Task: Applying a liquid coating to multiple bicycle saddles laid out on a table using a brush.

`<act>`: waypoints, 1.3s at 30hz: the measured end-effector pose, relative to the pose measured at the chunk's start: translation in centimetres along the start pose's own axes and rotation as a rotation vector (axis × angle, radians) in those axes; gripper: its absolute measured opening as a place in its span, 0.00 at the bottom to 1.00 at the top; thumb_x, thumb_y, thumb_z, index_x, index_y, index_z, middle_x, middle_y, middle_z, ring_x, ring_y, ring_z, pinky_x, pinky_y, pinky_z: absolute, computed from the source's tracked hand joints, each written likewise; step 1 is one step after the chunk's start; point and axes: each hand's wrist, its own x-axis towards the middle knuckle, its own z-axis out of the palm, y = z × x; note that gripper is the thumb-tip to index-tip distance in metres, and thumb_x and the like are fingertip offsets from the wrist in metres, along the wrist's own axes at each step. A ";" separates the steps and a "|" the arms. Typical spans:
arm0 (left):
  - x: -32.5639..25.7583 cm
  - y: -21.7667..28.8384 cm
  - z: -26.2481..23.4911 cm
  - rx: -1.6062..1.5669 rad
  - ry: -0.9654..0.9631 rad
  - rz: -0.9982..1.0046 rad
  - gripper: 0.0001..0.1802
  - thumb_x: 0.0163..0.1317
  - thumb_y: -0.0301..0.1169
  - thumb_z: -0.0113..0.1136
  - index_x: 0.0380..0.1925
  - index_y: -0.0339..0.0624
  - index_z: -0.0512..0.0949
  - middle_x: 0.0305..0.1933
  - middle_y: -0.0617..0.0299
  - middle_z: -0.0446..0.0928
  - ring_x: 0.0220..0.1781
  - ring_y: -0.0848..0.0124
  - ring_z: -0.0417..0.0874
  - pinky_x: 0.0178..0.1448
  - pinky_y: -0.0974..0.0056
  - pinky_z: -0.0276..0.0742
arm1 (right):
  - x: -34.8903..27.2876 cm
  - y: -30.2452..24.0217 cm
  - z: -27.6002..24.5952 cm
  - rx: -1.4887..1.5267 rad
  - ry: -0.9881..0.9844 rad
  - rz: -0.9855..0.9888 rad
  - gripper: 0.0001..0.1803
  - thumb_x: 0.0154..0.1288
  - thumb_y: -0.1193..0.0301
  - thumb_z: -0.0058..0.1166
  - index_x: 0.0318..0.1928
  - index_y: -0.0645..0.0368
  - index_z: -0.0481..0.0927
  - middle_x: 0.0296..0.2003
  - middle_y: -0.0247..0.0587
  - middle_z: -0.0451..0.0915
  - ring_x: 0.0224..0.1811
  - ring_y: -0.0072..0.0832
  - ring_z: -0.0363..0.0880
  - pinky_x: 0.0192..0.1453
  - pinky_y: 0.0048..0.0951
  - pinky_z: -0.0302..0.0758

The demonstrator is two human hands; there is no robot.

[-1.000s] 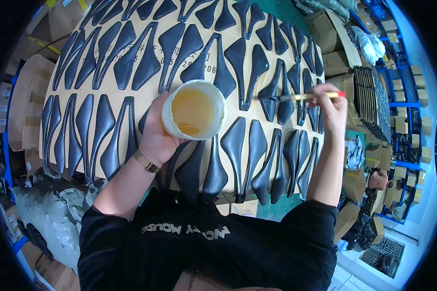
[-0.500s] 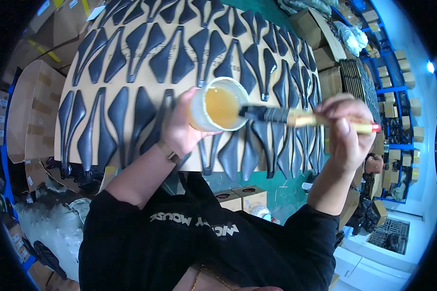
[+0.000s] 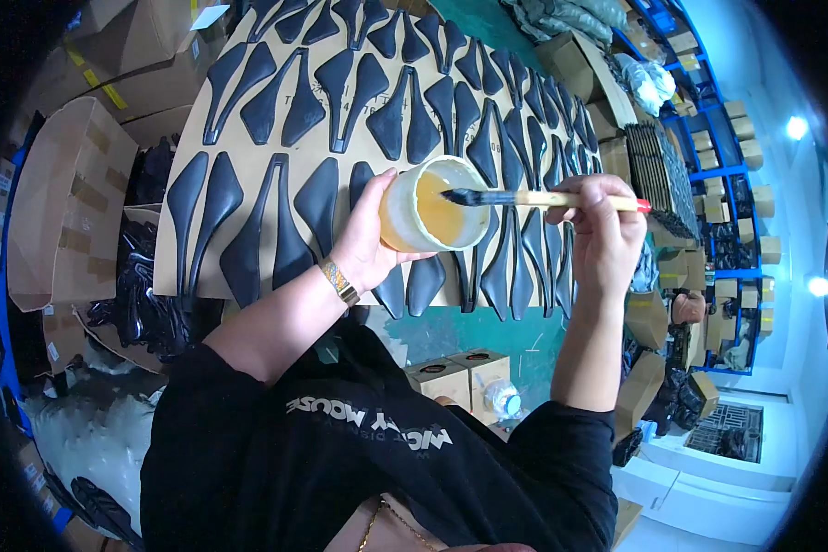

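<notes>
My left hand (image 3: 366, 241) is wrapped round a translucent whitish tub (image 3: 397, 219), tilted so its mouth shows. Inside lies a cloudy amber liquid (image 3: 443, 223). A paintbrush (image 3: 534, 198) with a pale wooden handle, red end and dark bristles is pinched in my right hand (image 3: 605, 230). Its bristle tip is over the tub's mouth; whether it touches the liquid I cannot tell. Beneath both hands, rows of flat black leaf-shaped pieces with narrow stems (image 3: 294, 221) lie on a cardboard sheet (image 3: 276, 155).
Large cardboard boxes (image 3: 64, 202) stand at the left. On the right are a stack of dark ridged pieces (image 3: 658, 179) and blue shelving (image 3: 741, 221) with small boxes. Closed cartons (image 3: 474, 373) and a clear plastic bottle (image 3: 503, 399) sit below the board's near edge.
The brush has moved left, bringing its bristles farther over the tub's mouth. My right hand is lower and farther left. The whole view has shifted somewhat.
</notes>
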 end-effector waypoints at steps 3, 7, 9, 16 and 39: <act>0.6 0.3 0.4 -0.024 -0.026 0.001 0.29 0.67 0.57 0.35 0.58 0.51 0.66 0.57 0.56 0.71 0.57 0.60 0.76 0.47 0.51 0.80 | 0.4 3.2 -0.9 0.277 0.163 0.222 0.12 0.66 0.66 0.52 0.35 0.65 0.76 0.26 0.44 0.79 0.23 0.27 0.80 0.27 0.25 0.80; 2.3 1.3 0.0 -0.087 -0.009 0.009 0.28 0.67 0.56 0.35 0.57 0.52 0.67 0.57 0.56 0.71 0.57 0.59 0.76 0.48 0.48 0.80 | 1.0 5.8 -0.9 0.462 0.206 0.384 0.14 0.67 0.65 0.51 0.36 0.66 0.76 0.25 0.40 0.79 0.25 0.24 0.81 0.29 0.25 0.83; 3.4 2.1 -0.3 -0.127 -0.013 0.026 0.28 0.67 0.56 0.35 0.57 0.51 0.67 0.58 0.56 0.71 0.57 0.59 0.76 0.48 0.47 0.79 | 2.2 6.0 -1.1 0.446 0.194 0.322 0.12 0.66 0.68 0.51 0.36 0.67 0.77 0.26 0.43 0.80 0.26 0.27 0.81 0.30 0.26 0.82; 6.9 5.4 -1.0 -0.155 0.144 0.163 0.29 0.64 0.57 0.40 0.56 0.51 0.68 0.59 0.58 0.70 0.61 0.58 0.72 0.61 0.44 0.66 | 11.0 11.3 -5.5 -0.037 0.250 0.032 0.07 0.64 0.74 0.53 0.35 0.68 0.77 0.29 0.45 0.80 0.27 0.26 0.80 0.34 0.21 0.78; 9.8 5.4 -2.1 -0.219 0.115 0.220 0.26 0.65 0.54 0.43 0.54 0.49 0.71 0.57 0.60 0.72 0.62 0.63 0.71 0.63 0.46 0.64 | 21.8 22.0 -7.8 -0.471 -0.403 0.235 0.10 0.59 0.67 0.58 0.32 0.63 0.81 0.21 0.36 0.80 0.25 0.18 0.78 0.31 0.21 0.73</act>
